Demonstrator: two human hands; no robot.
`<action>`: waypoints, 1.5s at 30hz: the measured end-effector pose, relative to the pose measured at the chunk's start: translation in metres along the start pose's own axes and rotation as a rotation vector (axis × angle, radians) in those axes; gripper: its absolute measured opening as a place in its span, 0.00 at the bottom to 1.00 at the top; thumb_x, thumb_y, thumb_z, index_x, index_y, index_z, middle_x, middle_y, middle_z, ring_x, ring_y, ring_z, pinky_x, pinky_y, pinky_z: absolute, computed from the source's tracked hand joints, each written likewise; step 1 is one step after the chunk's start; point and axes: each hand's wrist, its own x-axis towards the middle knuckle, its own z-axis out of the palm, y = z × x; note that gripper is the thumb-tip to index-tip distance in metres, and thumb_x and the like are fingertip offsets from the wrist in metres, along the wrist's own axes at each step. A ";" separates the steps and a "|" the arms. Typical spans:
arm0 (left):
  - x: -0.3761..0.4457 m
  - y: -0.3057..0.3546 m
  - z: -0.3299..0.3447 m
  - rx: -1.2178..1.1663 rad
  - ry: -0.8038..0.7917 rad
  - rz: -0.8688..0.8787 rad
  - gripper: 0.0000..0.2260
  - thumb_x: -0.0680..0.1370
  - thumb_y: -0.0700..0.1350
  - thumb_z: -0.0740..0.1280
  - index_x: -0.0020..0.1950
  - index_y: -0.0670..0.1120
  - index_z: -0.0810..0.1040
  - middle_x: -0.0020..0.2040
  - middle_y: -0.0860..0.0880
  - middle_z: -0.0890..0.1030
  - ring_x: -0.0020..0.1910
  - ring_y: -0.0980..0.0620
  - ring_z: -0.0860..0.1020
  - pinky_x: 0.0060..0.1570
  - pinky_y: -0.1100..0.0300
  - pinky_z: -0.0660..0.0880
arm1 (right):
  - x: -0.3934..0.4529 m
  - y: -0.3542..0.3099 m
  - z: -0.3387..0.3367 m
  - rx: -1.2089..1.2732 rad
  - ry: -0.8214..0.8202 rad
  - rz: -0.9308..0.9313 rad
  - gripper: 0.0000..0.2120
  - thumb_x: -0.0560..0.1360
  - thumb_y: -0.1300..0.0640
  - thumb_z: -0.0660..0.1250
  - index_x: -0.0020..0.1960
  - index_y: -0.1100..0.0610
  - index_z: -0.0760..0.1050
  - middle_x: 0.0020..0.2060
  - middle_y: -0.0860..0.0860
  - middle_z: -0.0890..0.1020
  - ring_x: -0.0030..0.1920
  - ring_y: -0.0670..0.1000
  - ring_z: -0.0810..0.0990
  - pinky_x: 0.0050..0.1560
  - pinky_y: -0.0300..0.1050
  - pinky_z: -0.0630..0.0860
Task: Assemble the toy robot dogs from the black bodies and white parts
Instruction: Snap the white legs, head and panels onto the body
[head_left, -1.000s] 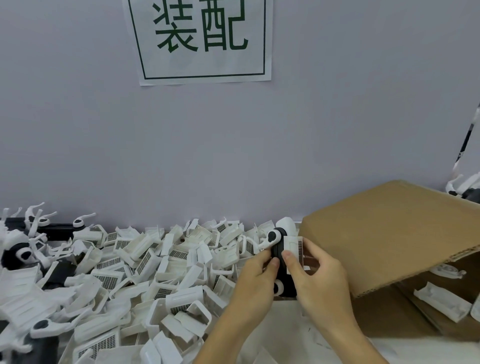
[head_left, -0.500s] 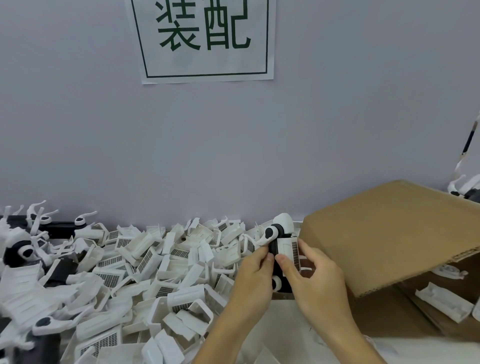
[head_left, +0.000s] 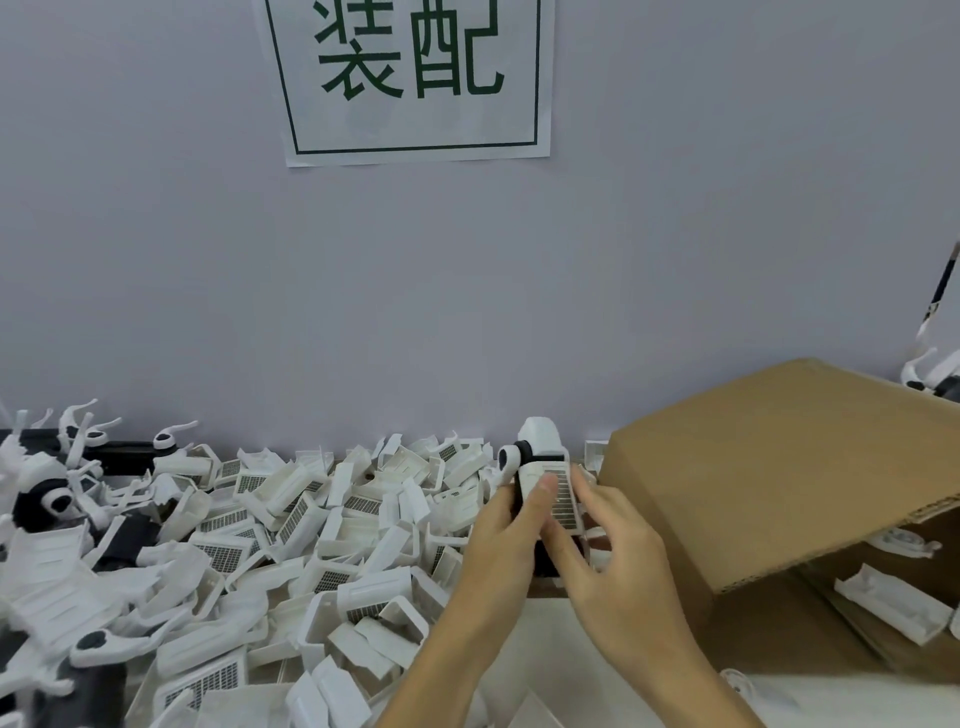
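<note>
- In the lower centre of the frame we hold one partly built toy robot dog, a black plastic body carrying a white rounded head (head_left: 540, 441), upright above the bench (head_left: 524, 691).
- Our left hand (head_left: 498, 540) grips the black body from the left side, with the thumb lying across the white grilled back panel (head_left: 558, 496).
- Our right hand (head_left: 618, 561) has its fingers curled against the right edge of that panel; we judge that it is pressing the panel home.
- The head and one white side disc appear fitted. Whether the panel is fully seated cannot be told, and the lower body is hidden behind our hands.
- A large heap of loose white plastic panels and brackets (head_left: 311, 530) covers the lower left of the frame, so we judge that most of the work remains.
- At the left edge lie several black-and-white dog units with legs (head_left: 47, 499); whether they are complete is unclear.
- A brown cardboard box (head_left: 779, 467) at the right holds further white parts.
</note>
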 end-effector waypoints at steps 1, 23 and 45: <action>0.001 -0.001 0.000 0.010 0.013 0.005 0.11 0.84 0.50 0.63 0.60 0.49 0.83 0.54 0.48 0.87 0.55 0.50 0.85 0.55 0.54 0.81 | 0.001 0.001 -0.003 0.042 -0.033 0.026 0.20 0.79 0.56 0.69 0.64 0.34 0.73 0.53 0.34 0.79 0.56 0.41 0.81 0.49 0.36 0.80; 0.004 -0.004 0.000 0.112 0.020 0.128 0.24 0.77 0.63 0.57 0.55 0.48 0.84 0.47 0.50 0.88 0.47 0.54 0.86 0.44 0.65 0.78 | 0.007 -0.009 -0.011 0.379 -0.136 0.306 0.13 0.81 0.61 0.65 0.60 0.47 0.80 0.52 0.44 0.87 0.56 0.44 0.84 0.54 0.37 0.80; 0.000 0.002 0.006 0.196 0.033 0.137 0.29 0.74 0.68 0.56 0.34 0.47 0.84 0.30 0.51 0.80 0.30 0.55 0.78 0.30 0.64 0.72 | 0.008 -0.008 -0.003 0.449 0.022 0.341 0.21 0.70 0.37 0.66 0.45 0.52 0.87 0.42 0.54 0.88 0.45 0.52 0.87 0.40 0.41 0.81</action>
